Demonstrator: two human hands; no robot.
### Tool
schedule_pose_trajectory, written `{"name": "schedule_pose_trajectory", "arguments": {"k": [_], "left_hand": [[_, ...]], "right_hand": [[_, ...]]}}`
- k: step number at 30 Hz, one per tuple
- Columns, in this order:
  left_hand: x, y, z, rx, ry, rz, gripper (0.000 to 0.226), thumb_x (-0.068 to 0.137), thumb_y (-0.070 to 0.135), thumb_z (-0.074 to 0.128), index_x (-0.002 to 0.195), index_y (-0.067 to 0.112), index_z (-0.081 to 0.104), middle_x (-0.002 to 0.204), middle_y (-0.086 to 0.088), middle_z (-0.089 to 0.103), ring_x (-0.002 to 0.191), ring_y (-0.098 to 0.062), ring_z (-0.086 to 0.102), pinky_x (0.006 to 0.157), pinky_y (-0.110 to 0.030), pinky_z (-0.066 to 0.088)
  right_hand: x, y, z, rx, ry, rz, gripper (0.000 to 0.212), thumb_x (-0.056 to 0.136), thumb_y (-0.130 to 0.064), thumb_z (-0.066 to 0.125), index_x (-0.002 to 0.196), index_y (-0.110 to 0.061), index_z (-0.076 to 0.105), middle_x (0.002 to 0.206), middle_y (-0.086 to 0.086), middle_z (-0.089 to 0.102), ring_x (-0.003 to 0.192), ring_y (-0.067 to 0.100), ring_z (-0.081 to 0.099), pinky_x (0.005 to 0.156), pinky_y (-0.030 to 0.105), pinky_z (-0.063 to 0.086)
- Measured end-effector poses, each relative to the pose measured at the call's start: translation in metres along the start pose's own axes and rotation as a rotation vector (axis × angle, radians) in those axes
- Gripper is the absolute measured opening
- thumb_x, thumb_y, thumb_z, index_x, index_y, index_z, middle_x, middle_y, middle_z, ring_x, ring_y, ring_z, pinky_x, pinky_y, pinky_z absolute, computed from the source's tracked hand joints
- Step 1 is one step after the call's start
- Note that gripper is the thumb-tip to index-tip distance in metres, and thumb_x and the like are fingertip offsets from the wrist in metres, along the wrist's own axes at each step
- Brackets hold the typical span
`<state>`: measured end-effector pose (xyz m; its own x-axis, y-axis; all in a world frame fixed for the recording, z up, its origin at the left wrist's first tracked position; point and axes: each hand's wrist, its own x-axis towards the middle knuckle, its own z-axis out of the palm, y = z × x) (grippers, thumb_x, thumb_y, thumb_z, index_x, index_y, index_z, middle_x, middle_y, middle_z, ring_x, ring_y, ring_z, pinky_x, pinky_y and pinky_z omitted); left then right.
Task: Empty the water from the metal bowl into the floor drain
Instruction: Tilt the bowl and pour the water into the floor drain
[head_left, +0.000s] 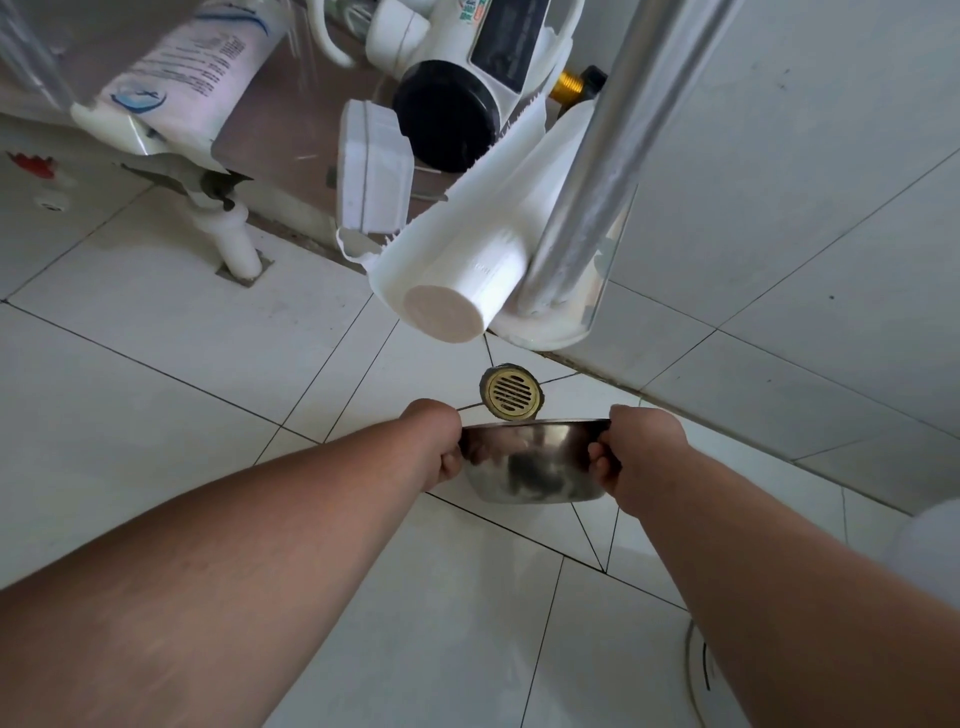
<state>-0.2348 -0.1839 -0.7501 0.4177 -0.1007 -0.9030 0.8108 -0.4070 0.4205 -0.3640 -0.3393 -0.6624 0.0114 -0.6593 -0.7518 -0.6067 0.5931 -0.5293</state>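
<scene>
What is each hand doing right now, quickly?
Left hand: closed on the rim of the round shiny metal bowl, left side.
Right hand: closed on the same bowl's rim, right side.

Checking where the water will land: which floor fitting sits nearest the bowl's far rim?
The round brass floor drain, just past the metal bowl. The white pipe enters the floor far off to the left, by the wall.

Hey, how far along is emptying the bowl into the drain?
Done: the metal bowl has been brought right up to the floor drain. In hand: left hand and right hand grip opposite rims, bowl tipped away toward the drain. Left: finishing the pour; whether water remains can't be seen.
</scene>
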Motion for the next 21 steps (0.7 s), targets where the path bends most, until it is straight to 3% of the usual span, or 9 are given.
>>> {"name": "schedule_pose_trajectory", "arguments": {"k": [5,9,13,17,21], "left_hand": [[0.004,0.005,0.005,-0.007,0.006,0.132,0.024,0.09,-0.001,0.04,0.071,0.014,0.037,0.038,0.0,0.037,0.037,-0.014,0.027,0.053,-0.021,0.02],[0.006,-0.001,0.004,-0.013,-0.004,0.114,0.022,0.089,-0.001,0.038,0.072,0.012,0.04,0.03,0.0,0.037,0.028,-0.014,0.027,0.047,-0.019,0.022],[0.008,0.002,0.002,-0.037,-0.007,0.195,0.021,0.088,0.0,0.038,0.072,0.013,0.039,0.04,-0.001,0.04,0.035,-0.014,0.028,0.053,-0.025,0.019],[0.009,-0.002,-0.003,-0.035,-0.016,0.179,0.023,0.09,0.0,0.037,0.071,0.012,0.04,0.033,0.001,0.038,0.032,-0.014,0.028,0.052,-0.025,0.02],[0.008,-0.002,-0.005,-0.021,-0.012,0.224,0.022,0.09,0.0,0.037,0.073,0.015,0.039,0.042,0.0,0.037,0.038,-0.014,0.027,0.053,-0.026,0.019]], "right_hand": [[0.002,0.0,0.003,0.047,0.022,-0.073,0.033,0.105,-0.031,0.055,0.084,-0.006,0.061,0.027,0.002,0.052,0.022,0.014,0.048,0.029,0.021,0.042],[0.002,0.002,0.002,0.034,0.034,-0.07,0.032,0.104,-0.024,0.052,0.079,-0.006,0.06,0.027,0.003,0.051,0.021,0.014,0.047,0.03,0.02,0.041],[0.004,0.004,0.003,0.067,0.018,-0.07,0.031,0.105,-0.028,0.051,0.085,-0.006,0.062,0.027,0.001,0.051,0.022,0.014,0.046,0.03,0.018,0.039],[0.005,0.006,0.005,0.055,0.008,-0.044,0.034,0.105,-0.03,0.053,0.081,-0.006,0.062,0.028,0.002,0.051,0.022,0.014,0.044,0.031,0.017,0.038],[0.003,0.006,0.006,0.049,0.022,-0.053,0.027,0.101,-0.018,0.048,0.081,-0.005,0.062,0.037,0.008,0.056,0.021,0.015,0.043,0.028,0.017,0.035]]}}
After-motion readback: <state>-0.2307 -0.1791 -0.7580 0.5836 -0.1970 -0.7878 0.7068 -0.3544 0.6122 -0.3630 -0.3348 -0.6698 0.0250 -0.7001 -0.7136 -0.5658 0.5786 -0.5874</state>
